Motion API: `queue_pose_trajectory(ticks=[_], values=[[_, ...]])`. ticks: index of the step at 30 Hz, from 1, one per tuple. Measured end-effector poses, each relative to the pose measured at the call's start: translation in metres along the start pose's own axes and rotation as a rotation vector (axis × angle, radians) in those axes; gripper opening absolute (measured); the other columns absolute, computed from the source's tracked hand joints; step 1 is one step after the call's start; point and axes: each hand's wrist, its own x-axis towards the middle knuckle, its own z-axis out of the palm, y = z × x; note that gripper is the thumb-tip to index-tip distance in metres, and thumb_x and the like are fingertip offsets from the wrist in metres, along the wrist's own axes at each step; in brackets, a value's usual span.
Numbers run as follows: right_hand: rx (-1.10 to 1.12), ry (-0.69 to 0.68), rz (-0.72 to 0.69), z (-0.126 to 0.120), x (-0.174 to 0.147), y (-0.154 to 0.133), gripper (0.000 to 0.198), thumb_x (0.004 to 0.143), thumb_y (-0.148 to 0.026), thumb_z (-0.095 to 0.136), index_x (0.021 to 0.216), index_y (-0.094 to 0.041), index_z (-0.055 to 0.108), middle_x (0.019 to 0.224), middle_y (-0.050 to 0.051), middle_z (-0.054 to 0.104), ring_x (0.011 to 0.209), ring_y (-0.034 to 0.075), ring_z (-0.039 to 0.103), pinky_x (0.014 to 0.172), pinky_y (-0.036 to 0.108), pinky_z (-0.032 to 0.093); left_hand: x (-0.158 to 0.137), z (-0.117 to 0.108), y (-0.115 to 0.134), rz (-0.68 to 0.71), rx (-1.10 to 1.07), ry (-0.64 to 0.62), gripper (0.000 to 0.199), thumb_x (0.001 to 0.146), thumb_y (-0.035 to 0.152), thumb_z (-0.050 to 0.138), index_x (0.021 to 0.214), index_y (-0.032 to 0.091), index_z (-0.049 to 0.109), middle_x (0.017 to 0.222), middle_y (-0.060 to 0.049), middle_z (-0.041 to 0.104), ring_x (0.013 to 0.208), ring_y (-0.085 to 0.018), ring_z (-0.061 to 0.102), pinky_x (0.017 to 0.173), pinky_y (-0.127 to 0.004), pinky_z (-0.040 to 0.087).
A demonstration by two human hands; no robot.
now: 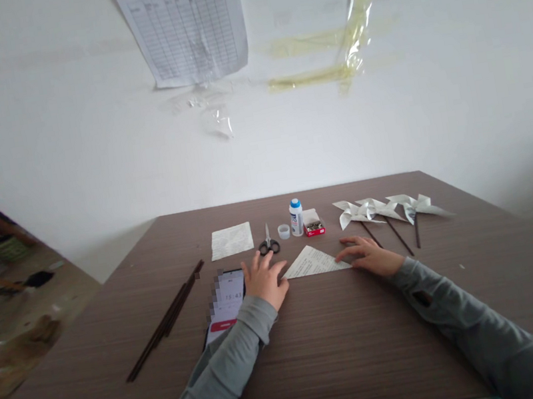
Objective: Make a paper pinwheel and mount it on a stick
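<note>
A printed sheet of paper folded into a triangle (313, 263) lies flat on the table, its peak pointing away from me. My left hand (263, 282) rests at its left corner with the fingers spread. At the right corner, my right hand (370, 254) touches the paper, fingers stretched out. Neither hand grips anything. Just beyond my left fingertips are black-handled scissors (268, 245). Under and beside my left forearm lies a phone (226, 300) with a lit screen, partly covered by the sleeve.
Behind the triangle stand a small clear cup (284, 231), a white glue bottle (296, 217) with a blue cap and a red box of small metal pieces (314, 228). Paper pinwheels (372, 210) on sticks lie right. Left are a paper square (231, 241) and dark sticks (167, 320).
</note>
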Motion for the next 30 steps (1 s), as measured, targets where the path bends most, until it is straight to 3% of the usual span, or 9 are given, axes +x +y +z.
queue_pose_trajectory(ticks=[6,14,21,25,30], values=[[0.003,0.073,-0.018,0.006,-0.003,-0.008,0.035,0.106,-0.042,0.084,0.132,-0.035,0.106,0.184,0.014,0.077,0.180,0.051,0.064,0.158,0.072,0.040,-0.006,-0.001,0.014,-0.021,-0.001,0.034,0.039,0.119,0.027,0.078,0.150,0.035,0.101,0.193,-0.011,0.075,0.191,-0.049,0.054,0.161,-0.087,0.031],[-0.001,0.190,-0.014,0.020,-0.001,-0.009,0.042,0.100,-0.041,0.091,0.139,-0.033,0.103,0.175,0.016,0.084,0.171,0.051,0.072,0.153,0.072,0.047,-0.008,-0.004,0.018,-0.037,-0.001,0.023,0.034,0.117,0.016,0.079,0.137,0.031,0.102,0.193,-0.012,0.075,0.192,-0.047,0.054,0.160,-0.089,0.033],[0.027,0.209,-0.009,0.024,-0.001,-0.011,0.039,0.102,-0.042,0.087,0.136,-0.032,0.104,0.165,0.015,0.088,0.169,0.052,0.070,0.148,0.072,0.053,-0.007,-0.005,0.019,-0.049,-0.060,0.070,0.026,0.111,0.010,0.086,0.117,0.031,0.101,0.186,-0.012,0.081,0.188,-0.047,0.060,0.159,-0.089,0.037],[0.055,0.239,-0.066,0.028,0.001,-0.007,0.036,0.102,-0.040,0.087,0.131,-0.029,0.105,0.155,0.018,0.090,0.162,0.055,0.072,0.147,0.071,0.052,-0.006,-0.002,0.017,-0.050,-0.100,0.111,0.026,0.107,0.006,0.090,0.110,0.029,0.100,0.179,-0.013,0.085,0.183,-0.046,0.066,0.157,-0.089,0.040],[0.075,0.294,-0.166,0.036,0.010,0.009,0.027,0.100,-0.039,0.092,0.123,-0.036,0.105,0.137,0.015,0.091,0.148,0.054,0.077,0.140,0.082,0.059,-0.004,0.002,0.015,-0.034,-0.136,0.169,0.028,0.102,0.000,0.093,0.106,0.028,0.098,0.171,-0.014,0.090,0.177,-0.046,0.072,0.152,-0.091,0.046]])
